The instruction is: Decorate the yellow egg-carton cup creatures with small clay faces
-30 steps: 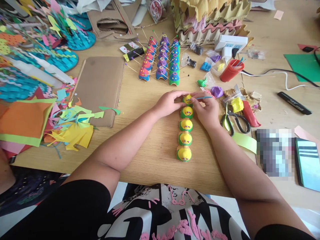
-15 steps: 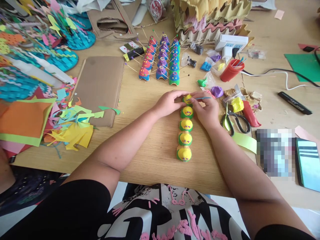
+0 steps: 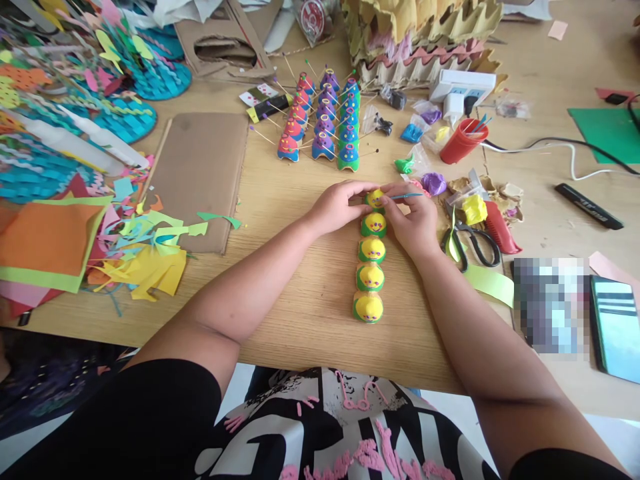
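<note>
- Far left: orange paper sheet [image 3: 43,233] on top of other coloured sheets, near the edge of the wooden tabletop [image 3: 300,300].
- Upper left: white bottles [image 3: 110,140] lying slanted over teal woven pieces [image 3: 137,120]; the pile behind carries paper flowers and strips.
- Left of centre: cut paper scraps [image 3: 160,267], yellow, green and pink, some overlapping a brown cardboard sheet [image 3: 200,177].
- Upper centre: three finished-looking rows side by side: red-and-blue row [image 3: 289,143], purple row [image 3: 324,143], blue-and-green row [image 3: 349,143]. Pin-like sticks poke out of them.
- Centre: left hand [image 3: 340,203]. Grip: thumb and fingers closed around the top dome of the work row.
- Centre, just right of it: yellow-and-green row [image 3: 373,250], five domes in line toward the wearer, flat on the tabletop. Lower four show small drawn faces; top one partly covered by fingers.
- Right hand [image 3: 414,217] beside the top dome. Grip: pinching a thin blue tool [image 3: 409,195], shaft pointing right. Tip hidden, can't tell if it touches.
- Upper right of centre: stacked egg trays [image 3: 425,33], red cup [image 3: 463,143] tilted, with blue sticks in it.
- Right of the right hand: black-handled scissors [image 3: 483,247].
- Far right: black cutter-like bar [image 3: 590,207], phone [image 3: 617,327] below it.
</note>
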Tool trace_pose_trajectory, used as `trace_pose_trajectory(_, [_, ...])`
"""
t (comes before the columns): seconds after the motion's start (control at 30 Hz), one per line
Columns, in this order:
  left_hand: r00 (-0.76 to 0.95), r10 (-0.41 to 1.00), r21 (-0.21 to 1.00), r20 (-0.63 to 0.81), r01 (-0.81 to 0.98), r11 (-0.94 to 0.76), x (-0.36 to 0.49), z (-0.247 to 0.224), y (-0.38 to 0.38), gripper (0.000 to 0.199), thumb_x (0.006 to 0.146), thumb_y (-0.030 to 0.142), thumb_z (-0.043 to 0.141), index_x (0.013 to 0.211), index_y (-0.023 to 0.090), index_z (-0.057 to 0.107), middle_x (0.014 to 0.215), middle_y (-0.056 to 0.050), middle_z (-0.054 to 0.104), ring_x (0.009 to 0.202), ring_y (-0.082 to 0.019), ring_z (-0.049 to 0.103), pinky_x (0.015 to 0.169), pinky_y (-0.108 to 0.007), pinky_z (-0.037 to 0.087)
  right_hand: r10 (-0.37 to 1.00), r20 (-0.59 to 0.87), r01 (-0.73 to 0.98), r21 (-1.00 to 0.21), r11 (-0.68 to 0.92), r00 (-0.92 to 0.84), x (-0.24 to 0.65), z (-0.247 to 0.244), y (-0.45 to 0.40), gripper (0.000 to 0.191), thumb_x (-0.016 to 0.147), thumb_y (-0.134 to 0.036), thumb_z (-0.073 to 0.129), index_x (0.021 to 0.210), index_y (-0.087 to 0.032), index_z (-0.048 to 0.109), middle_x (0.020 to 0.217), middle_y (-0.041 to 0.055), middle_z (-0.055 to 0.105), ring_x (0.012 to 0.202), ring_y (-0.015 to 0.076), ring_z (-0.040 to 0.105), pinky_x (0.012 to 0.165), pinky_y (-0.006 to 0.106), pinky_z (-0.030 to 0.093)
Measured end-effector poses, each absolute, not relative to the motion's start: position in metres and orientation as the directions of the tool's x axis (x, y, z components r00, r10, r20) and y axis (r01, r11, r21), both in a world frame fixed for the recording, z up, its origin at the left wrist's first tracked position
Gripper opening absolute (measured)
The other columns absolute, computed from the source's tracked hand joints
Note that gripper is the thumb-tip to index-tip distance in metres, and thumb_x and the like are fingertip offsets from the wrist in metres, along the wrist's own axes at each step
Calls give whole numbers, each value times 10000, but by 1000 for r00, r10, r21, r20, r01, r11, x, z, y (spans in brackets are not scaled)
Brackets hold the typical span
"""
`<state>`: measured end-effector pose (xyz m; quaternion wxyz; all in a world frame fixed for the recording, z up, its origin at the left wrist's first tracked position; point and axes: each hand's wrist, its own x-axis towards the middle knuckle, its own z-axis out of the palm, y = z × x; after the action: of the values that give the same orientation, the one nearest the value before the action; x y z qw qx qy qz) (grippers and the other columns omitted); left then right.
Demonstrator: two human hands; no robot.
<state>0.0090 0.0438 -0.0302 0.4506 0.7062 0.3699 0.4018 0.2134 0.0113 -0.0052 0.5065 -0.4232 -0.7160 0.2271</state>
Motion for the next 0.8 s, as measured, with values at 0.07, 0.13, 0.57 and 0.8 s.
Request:
trace_pose_trajectory(0.07, [406,885,937,229,156,-314,9,-30,44,534,848,290,823,1367,200,737,1434,-115,739,1325,-272,693,1191,-439,533,842,524,383,-757,529,-128,214,-5,11,133,970,-364,700,897,-256,728,1052,41,827,997,212,756,868,386,589])
trace_pose_trajectory(0.13, [408,886,939,220,156,-305,9,-29,44,539,847,294,833,1369,202,737,1433,-117,739,1331,-276,688,1199,-444,525,847,517,390,-759,521,-125,214,-4,11,146,975,-380,698,903,-257,731,1056,39,829,994,211,755,870,386,591])
trace_pose_trajectory(0.57, [404,889,934,215,182,-308,8,-29,43,560,855,422,848,1357,198,740,1419,-127,738,1305,-282,695,1192,-452,532,870,492,210,-850,483,-8,216,-12,17,318,963,-579,711,945,-261,694,1066,47,809,1015,206,769,906,385,641])
trace_pose_trajectory(0.8, [271,914,897,303,244,-370,9,-32,44,469,873,292,813,1327,212,728,1370,-103,725,1236,-239,710,1080,-372,603,884,455,181,-883,432,108,223,-26,27,341,987,-615,660,1029,-278,636,1020,33,785,975,207,776,892,403,648])
